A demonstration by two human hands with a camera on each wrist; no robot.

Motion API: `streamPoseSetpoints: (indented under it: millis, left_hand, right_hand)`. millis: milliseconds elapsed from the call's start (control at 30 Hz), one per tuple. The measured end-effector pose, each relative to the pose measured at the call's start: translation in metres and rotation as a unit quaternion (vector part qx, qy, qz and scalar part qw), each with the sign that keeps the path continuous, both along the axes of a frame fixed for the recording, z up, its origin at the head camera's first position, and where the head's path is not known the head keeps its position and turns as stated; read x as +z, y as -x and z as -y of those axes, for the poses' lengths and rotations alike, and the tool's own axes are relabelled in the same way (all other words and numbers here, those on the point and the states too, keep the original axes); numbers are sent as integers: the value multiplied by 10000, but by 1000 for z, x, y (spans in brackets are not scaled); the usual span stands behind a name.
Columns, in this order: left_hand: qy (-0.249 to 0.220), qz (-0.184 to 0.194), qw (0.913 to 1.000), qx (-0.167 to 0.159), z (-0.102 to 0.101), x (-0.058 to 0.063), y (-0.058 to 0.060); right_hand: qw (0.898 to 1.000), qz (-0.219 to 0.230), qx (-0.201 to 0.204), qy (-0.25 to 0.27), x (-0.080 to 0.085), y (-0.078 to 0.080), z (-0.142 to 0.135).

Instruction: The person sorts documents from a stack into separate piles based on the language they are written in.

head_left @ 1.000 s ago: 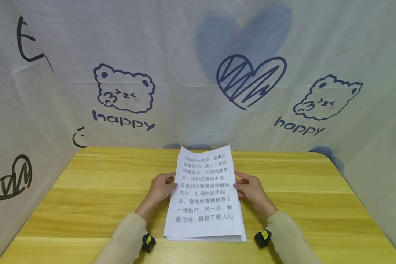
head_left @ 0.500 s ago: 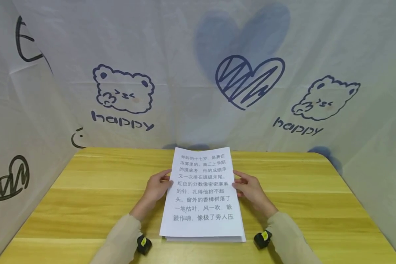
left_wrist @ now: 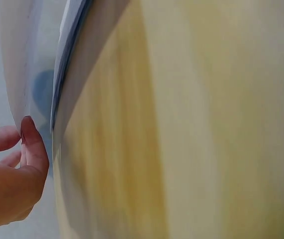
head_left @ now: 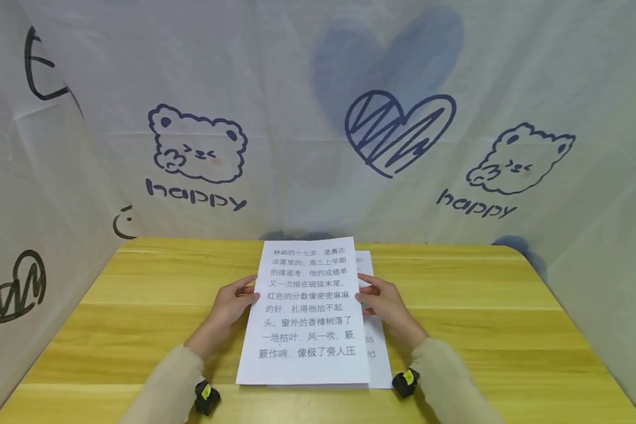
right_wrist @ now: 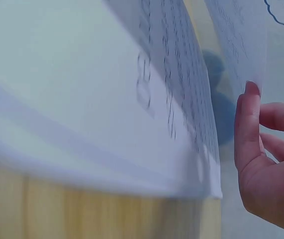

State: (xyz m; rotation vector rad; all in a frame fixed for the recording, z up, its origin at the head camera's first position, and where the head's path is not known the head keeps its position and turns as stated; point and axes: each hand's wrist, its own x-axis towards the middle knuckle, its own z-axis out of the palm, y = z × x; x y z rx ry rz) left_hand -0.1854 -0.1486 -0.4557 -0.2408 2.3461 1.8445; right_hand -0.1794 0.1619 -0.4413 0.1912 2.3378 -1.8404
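Note:
In the head view, a white paper sheet (head_left: pixel 307 306) with large printed Chinese text is held up between two hands. My left hand (head_left: pixel 225 309) pinches its left edge between thumb and fingers, and my right hand (head_left: pixel 386 303) pinches the right edge at about the same height. Beneath it, shifted to the right, lie more printed papers (head_left: pixel 380 353) showing bits of Latin lettering; most of them are covered. Both wrist views show a gap between the held sheet (right_wrist: pixel 241 45) and the papers (right_wrist: pixel 107 99) on the table.
A yellow wood-grain table (head_left: pixel 482 318) carries the papers. Behind it and along both sides hangs a pale cloth (head_left: pixel 297 135) with drawn hearts, bears and the word "happy". A small black device (head_left: pixel 208 397) sits at the left wrist, another (head_left: pixel 405 383) at the right.
Both hands have moved left with the Chinese-text sheet, the left hand farther. The printed papers beneath now show along its right side.

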Motion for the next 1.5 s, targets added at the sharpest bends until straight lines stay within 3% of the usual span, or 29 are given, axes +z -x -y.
streamPoseSetpoints:
  millis: [367, 967, 1200, 1500]
  left_hand:
    - [120, 379, 9990, 203, 38, 3, -7]
    - [280, 319, 9980, 475, 113, -1, -19]
    - [302, 287, 9973, 598, 131, -2, -18]
    - [657, 395, 9953, 599, 154, -6, -16]
  right_hand:
    - [9997, 2, 215, -64, 1, 3, 39]
    - [9992, 127, 358, 153, -3, 5, 114]
    - [9995, 184, 257, -91, -4, 7, 138]
    - [9989, 60, 308, -359, -6, 8, 164]
